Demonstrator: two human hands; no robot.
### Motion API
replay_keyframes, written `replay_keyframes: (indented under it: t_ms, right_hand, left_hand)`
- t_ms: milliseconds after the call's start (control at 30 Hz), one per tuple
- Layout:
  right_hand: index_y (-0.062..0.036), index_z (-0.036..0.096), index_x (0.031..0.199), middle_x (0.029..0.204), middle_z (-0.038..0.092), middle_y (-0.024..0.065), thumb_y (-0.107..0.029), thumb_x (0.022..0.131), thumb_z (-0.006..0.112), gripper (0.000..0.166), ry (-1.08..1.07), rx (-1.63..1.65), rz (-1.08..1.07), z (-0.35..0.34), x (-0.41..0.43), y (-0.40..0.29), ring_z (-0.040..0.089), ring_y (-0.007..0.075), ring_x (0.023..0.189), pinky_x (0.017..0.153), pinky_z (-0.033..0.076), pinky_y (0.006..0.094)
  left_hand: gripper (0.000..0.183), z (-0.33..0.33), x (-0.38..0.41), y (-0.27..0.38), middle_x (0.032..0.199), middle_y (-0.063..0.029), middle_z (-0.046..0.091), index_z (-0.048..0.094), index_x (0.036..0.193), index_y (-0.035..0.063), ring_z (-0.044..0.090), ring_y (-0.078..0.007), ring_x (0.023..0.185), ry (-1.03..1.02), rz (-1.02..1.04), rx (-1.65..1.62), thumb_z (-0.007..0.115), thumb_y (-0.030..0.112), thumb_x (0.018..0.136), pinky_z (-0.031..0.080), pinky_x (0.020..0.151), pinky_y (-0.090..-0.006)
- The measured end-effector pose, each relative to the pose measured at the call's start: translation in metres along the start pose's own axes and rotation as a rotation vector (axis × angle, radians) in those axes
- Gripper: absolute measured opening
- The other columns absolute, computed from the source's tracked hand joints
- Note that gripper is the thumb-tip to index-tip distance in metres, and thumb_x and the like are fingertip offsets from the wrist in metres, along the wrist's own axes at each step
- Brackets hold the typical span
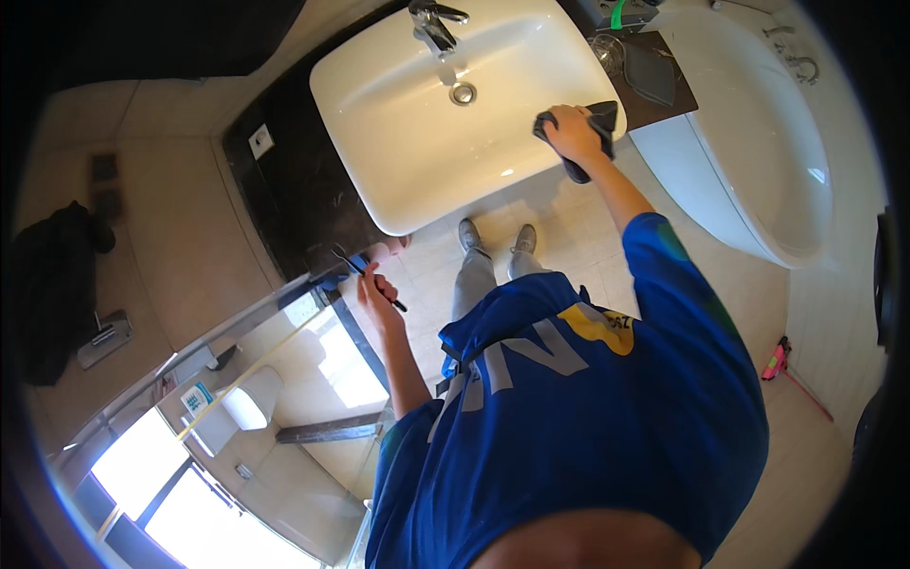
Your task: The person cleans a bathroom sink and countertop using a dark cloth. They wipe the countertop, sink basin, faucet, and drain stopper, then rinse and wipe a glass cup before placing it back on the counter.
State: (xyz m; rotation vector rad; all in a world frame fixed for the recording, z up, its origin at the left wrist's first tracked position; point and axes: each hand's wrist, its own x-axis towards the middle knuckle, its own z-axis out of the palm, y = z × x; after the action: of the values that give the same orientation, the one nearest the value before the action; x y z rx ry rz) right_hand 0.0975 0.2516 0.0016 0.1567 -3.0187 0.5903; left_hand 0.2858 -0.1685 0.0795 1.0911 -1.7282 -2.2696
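Note:
My right hand (570, 134) presses a dark grey cloth (604, 121) onto the front right corner of a white washbasin (419, 153). Part of the cloth hangs over the basin's front rim. Away from the basin, down to the left, my left hand (377, 290) grips a slim black-handled tool (398, 306) whose thin end points up and left; its exact kind is too small to tell. A chrome mixer tap (435, 28) stands at the basin's back, above a round metal drain (463, 93).
Right of the basin, a dark counter (679, 99) carries a clear glass (606, 53) and a folded grey cloth (648, 75). A white bathtub (753, 142) stands beyond. At left are a glass partition edge (234, 323) and a toilet (252, 398). A pink-headed broom (776, 359) rests near the right wall.

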Motion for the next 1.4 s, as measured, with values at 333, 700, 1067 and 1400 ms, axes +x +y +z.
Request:
replay_keyframes:
  t_ms: [333,700,1067,1400]
  right_hand:
    - [-0.0058,0.066,0.11,0.13,0.058,0.0202,0.009,0.074,0.044,0.045,0.641,0.645,0.254,0.02,-0.077,-0.046,0.054,0.0344,0.122,0.101,0.043,0.0372]
    - [-0.0037,0.069,0.108,0.093,0.065,0.0078,-0.01,0.087,0.049,0.03,0.822,1.514,1.029,-0.022,-0.177,0.08,0.061,0.0173,0.082,0.076,0.051,0.0302]
    - [0.0003,0.059,0.111,0.095,0.065,0.0146,-0.03,0.097,0.046,0.036,0.519,2.266,0.675,-0.054,-0.143,0.166,0.063,0.0253,0.08,0.076,0.055,0.037]
    - [-0.002,0.055,0.101,0.075,0.053,0.0059,-0.029,0.094,0.044,0.03,-0.413,2.22,0.449,-0.075,0.033,0.039,0.048,0.0164,0.066,0.062,0.041,0.0293]
  left_hand:
    - [0.043,0.049,0.055,-0.003,0.053,0.0046,0.03,0.034,0.061,0.0143,0.024,-0.0059,0.042,-0.367,-0.026,0.013,0.055,0.017,0.097,0.017,0.039,-0.0275]
    - [0.02,0.128,0.14,-0.018,0.075,0.0004,0.058,0.065,0.108,0.0044,0.053,-0.009,0.067,-0.71,0.3,0.68,0.056,0.013,0.092,0.043,0.063,-0.0242]
    - [0.022,0.204,0.168,-0.062,0.085,-0.0183,0.069,0.066,0.107,0.0108,0.068,-0.0331,0.08,-0.325,0.43,1.33,0.057,0.017,0.088,0.052,0.073,-0.0408]
    - [0.018,0.238,0.164,-0.062,0.073,-0.01,0.065,0.066,0.089,0.0037,0.061,-0.0229,0.067,-0.181,0.519,1.176,0.061,0.021,0.09,0.049,0.066,-0.035]
